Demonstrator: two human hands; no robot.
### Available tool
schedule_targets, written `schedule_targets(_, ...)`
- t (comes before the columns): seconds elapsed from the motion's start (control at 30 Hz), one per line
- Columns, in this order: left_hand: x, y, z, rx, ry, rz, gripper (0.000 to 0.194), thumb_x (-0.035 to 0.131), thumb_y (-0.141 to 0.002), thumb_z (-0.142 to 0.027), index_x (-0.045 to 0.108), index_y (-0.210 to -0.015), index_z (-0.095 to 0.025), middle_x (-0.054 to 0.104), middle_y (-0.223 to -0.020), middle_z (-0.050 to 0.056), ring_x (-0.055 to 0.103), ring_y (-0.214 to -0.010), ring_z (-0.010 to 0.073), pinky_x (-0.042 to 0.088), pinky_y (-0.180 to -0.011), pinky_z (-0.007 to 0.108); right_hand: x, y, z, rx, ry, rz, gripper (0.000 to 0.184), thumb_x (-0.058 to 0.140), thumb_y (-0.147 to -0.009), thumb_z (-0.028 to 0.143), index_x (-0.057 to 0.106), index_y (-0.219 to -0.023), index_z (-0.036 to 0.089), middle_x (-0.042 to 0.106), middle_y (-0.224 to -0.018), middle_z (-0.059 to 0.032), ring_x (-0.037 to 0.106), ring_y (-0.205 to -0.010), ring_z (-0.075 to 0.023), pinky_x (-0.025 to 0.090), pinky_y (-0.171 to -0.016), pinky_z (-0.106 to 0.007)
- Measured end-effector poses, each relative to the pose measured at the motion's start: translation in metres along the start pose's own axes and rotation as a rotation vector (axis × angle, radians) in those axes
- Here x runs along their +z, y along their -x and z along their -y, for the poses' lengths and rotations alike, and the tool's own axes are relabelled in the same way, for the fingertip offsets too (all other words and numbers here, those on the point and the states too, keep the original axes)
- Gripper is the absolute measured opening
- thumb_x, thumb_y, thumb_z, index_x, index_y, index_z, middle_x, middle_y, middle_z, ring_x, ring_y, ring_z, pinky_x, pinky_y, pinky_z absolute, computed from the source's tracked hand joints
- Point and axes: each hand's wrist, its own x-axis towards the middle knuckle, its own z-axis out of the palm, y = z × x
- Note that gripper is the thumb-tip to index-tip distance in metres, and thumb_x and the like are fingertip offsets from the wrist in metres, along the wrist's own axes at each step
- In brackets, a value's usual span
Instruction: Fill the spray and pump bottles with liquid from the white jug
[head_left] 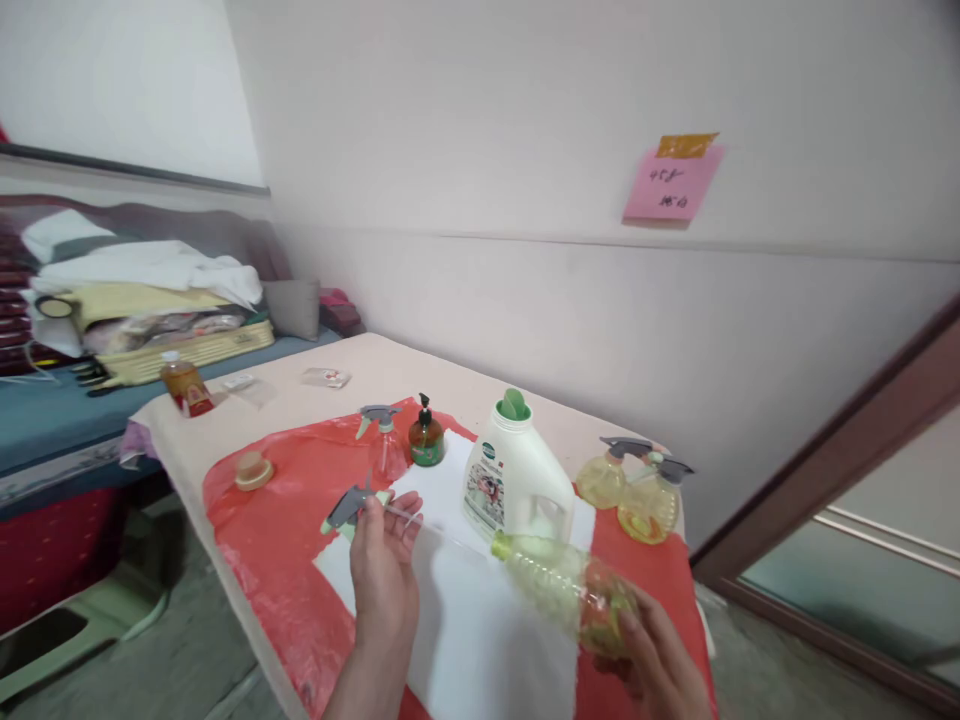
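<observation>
My left hand [386, 560] is closed on a grey and pale green trigger spray head [352, 507]. From it a thin clear dip tube runs right toward the bottle's mouth; I cannot tell whether its tip is inside. Tilted on its side, a clear yellow-green spray bottle [551, 580] has its neck pointing left, and my right hand [649, 650] grips it by the base. Just behind stands a large white detergent jug [514, 480] with a green spout. A clear spray bottle [386, 452] and a dark pump bottle [427, 437] stand beyond my left hand.
Two yellowish spray bottles [649, 510] stand at the table's right. White paper [487, 650] lies over a red sheet [262, 530]. A beige cap [253, 470] sits left, near an amber bottle [186, 385]. A red stool [60, 560] is at the lower left.
</observation>
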Motion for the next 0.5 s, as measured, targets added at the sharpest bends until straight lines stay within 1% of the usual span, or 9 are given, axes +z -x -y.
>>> schedule_targets(0.07, 0.0, -0.001, -0.001, 0.032, 0.007, -0.021, 0.03, 0.058, -0.087, -0.045, 0.061, -0.091, -0.016, 0.069, -0.089, 0.009, 0.067, -0.087, 0.0193, 0.048, -0.081, 0.033, 0.006, 0.005, 0.005, -0.061, 0.087, -0.012, 0.049, 0.076, -0.064, 0.055, 0.066, -0.102, 0.026, 0.07, -0.098, -0.0024, 0.061, -0.074, -0.0176, 0.048, -0.058, -0.026)
schedule_targets(0.13, 0.0, -0.002, -0.001, 0.052, 0.006, -0.032, 0.029, 0.057, -0.088, -0.044, 0.061, -0.09, -0.016, 0.069, -0.089, 0.009, 0.067, -0.087, 0.0188, 0.048, -0.081, 0.033, 0.011, 0.008, 0.013, -0.099, 0.093, -0.041, 0.048, 0.074, -0.065, 0.057, 0.067, -0.1, 0.026, 0.07, -0.098, -0.0031, 0.06, -0.072, -0.0177, 0.047, -0.058, -0.027)
schedule_targets(0.23, 0.002, -0.002, 0.0, 0.055, -0.002, -0.032, 0.029, 0.057, -0.088, -0.045, 0.061, -0.09, -0.016, 0.069, -0.09, 0.009, 0.066, -0.086, 0.0184, 0.048, -0.083, 0.033, 0.014, 0.007, 0.017, -0.089, 0.091, -0.055, 0.047, 0.074, -0.065, 0.057, 0.067, -0.099, 0.025, 0.07, -0.096, -0.0036, 0.06, -0.071, -0.0186, 0.046, -0.057, -0.028)
schedule_targets(0.37, 0.004, 0.004, 0.009, 0.036, -0.036, 0.014, 0.03, 0.059, -0.086, -0.046, 0.062, -0.093, -0.017, 0.069, -0.093, 0.01, 0.066, -0.091, 0.0204, 0.048, -0.083, 0.035, 0.015, 0.008, 0.007, -0.082, 0.091, -0.019, 0.047, 0.073, -0.068, 0.056, 0.065, -0.103, 0.025, 0.069, -0.1, -0.0047, 0.061, -0.071, -0.0191, 0.047, -0.057, -0.028)
schedule_targets(0.5, 0.009, 0.024, 0.026, -0.075, -0.076, 0.119, 0.037, 0.063, -0.082, -0.051, 0.062, -0.098, -0.017, 0.07, -0.102, 0.012, 0.065, -0.102, 0.0234, 0.046, -0.091, 0.037, 0.027, 0.014, -0.007, -0.047, -0.031, 0.053, 0.045, 0.076, -0.067, 0.051, 0.061, -0.102, 0.027, 0.065, -0.108, -0.0034, 0.063, -0.073, -0.0171, 0.049, -0.062, -0.029)
